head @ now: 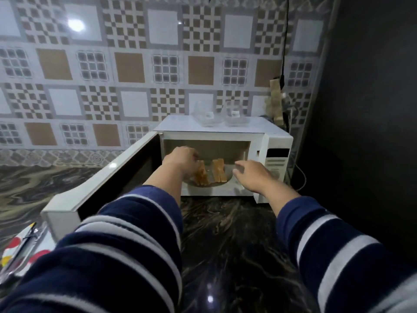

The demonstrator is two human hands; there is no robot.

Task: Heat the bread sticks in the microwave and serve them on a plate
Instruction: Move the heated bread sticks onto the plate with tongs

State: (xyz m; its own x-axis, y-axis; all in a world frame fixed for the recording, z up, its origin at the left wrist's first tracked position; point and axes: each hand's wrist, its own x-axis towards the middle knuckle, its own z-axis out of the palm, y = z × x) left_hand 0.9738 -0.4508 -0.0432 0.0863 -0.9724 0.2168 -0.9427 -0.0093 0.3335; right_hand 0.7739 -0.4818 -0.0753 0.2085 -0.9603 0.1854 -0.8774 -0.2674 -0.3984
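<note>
No brand name or legible writing can be made out; small white labels are seen on two clear glass containers (220, 115) standing on top of the microwave (225, 129), but their print is too blurred to read. The control panel (276, 162) is likewise unreadable.

The bread sticks (211, 173) are seen as golden-brown, toasted strips in two small groups, lying on the round glass plate (228, 178) inside the white microwave, whose door (97, 177) is swung fully open to the left.

The left hand (181, 160) is held inside the cavity above the left group of sticks, its fingers curled downward; whether anything is pinched cannot be told. The right hand (252, 175) is held at the cavity mouth just right of the plate, fingers relaxed and slightly spread, holding nothing. Navy sleeves with pale stripes are worn.

The microwave is set on a dark, marbled glossy countertop (225, 233). A patterned brown, grey and white tiled wall (112, 64) is seen behind, and a colourful spotted packet (20, 251) lies at the lower left.
</note>
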